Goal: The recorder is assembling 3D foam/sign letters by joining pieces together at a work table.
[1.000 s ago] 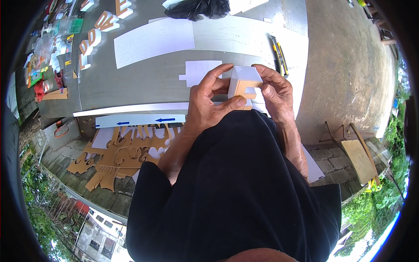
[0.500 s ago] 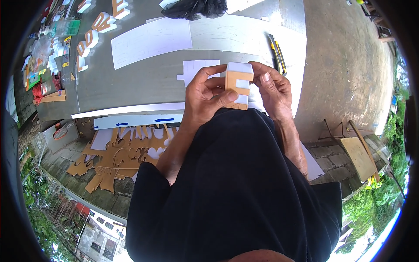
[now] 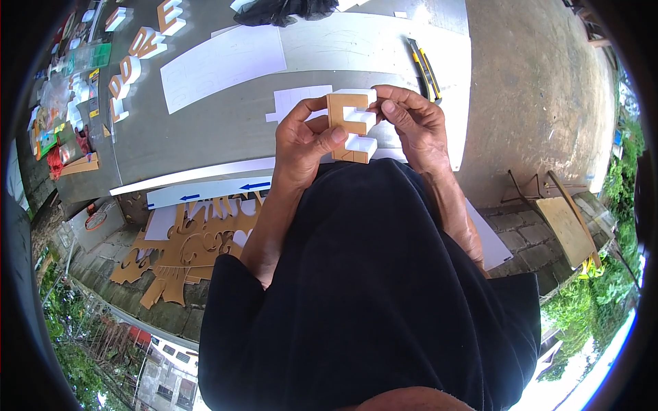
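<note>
Item: foam letter block, upper centre of frame, above the grey table. My left hand pinches its left edge, thumb across the face; my right hand closes fingertips on its top right. Brown face, thick white sides, upright.

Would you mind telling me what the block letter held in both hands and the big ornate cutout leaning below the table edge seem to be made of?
The block letter looks like thick white foam board with a matte tan, card-like face: its cut sides show plain white, the front flat brown. The ornate cutout has the same matte tan colour, so probably card or thin fibreboard; its edge is too small to tell. Left hand and right hand both grip the letter.
</note>
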The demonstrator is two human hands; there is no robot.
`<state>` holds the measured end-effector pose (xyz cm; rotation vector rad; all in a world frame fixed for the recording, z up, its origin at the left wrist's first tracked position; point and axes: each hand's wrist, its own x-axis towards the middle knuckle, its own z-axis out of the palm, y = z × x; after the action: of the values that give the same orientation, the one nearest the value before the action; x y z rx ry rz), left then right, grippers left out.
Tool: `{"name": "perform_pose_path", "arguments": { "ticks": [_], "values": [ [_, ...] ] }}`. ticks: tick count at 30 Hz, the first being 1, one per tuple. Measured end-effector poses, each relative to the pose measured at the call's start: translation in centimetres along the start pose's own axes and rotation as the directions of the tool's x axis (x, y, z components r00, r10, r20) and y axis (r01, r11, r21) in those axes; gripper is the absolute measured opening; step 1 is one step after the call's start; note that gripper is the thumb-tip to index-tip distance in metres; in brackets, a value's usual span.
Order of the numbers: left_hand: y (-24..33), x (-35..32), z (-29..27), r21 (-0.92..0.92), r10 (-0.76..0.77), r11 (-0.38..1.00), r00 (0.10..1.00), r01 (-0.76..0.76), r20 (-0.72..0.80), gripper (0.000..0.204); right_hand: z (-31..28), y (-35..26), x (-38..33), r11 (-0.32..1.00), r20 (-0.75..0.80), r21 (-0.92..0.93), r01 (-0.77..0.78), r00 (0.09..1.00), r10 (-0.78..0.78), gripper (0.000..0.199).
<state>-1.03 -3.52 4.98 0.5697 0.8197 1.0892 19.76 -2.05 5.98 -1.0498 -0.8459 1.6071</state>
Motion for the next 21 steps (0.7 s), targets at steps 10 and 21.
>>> {"name": "perform_pose_path", "arguments": {
  "ticks": [10, 21],
  "values": [
    [0.34, 0.00, 0.36, 0.054, -0.027, 0.998, 0.997, 0.031, -0.069, 0.053, 0.08, 0.30, 0.17, 0.999, -0.026, 0.021, -0.032, 0.999, 0.033, 0.025],
    [0.35, -0.06, 0.53, 0.075, -0.030, 0.997, 0.997, 0.036, -0.076, 0.055, -0.53, 0.17, -0.34, 0.979, 0.012, 0.007, -0.203, 0.979, 0.203, 0.023]
  ]
}}
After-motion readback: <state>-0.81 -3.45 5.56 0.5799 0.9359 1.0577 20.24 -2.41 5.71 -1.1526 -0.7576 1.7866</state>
